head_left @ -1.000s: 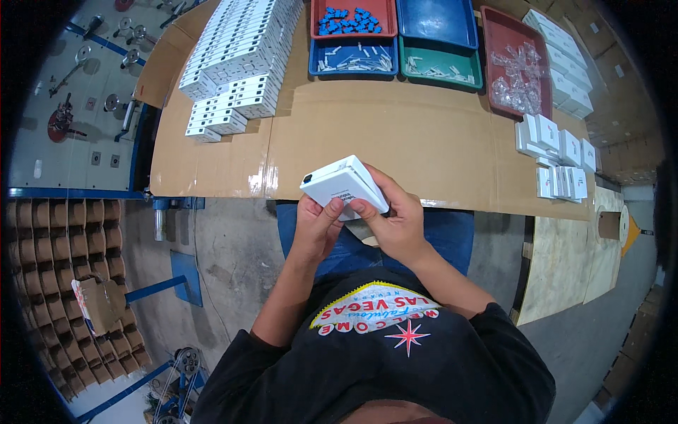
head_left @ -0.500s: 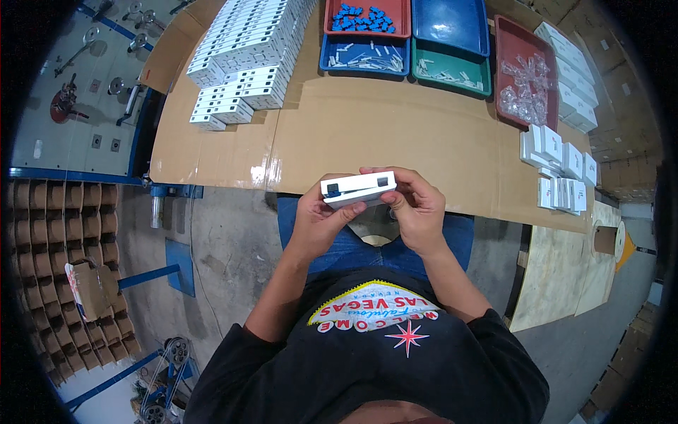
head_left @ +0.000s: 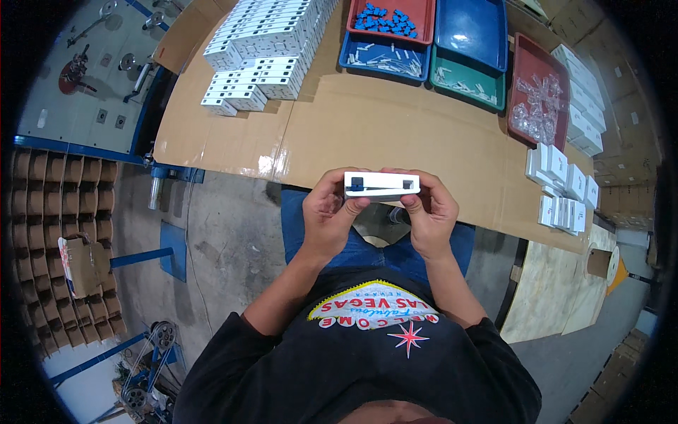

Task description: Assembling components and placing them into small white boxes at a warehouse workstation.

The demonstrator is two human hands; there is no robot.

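Note:
Between both hands, over my lap at the table's near edge, is a white plastic box-shaped housing [head_left: 383, 181]. It has a dark blue-black square at its left end and a small grey square opening at its right end. A narrow slanting gap runs along the side between its two halves. My left hand [head_left: 328, 218] grips the left end, thumb below and fingers behind. My right hand [head_left: 434, 214] holds the right end the same way. The fingertips behind the housing are partly hidden.
Stacked white housings [head_left: 272, 42] stand at the table's far left. Trays hold blue parts [head_left: 385, 21], small white pieces [head_left: 385, 60] and clear plastic parts [head_left: 537, 106]. Beside a blue tray [head_left: 470, 32] is a green one [head_left: 466, 81]. White boxes [head_left: 558, 169] sit at the right edge.
The housing has turned from tilted to nearly level, both hands still on it. It appears slightly farther right, while the whole view has also shifted.

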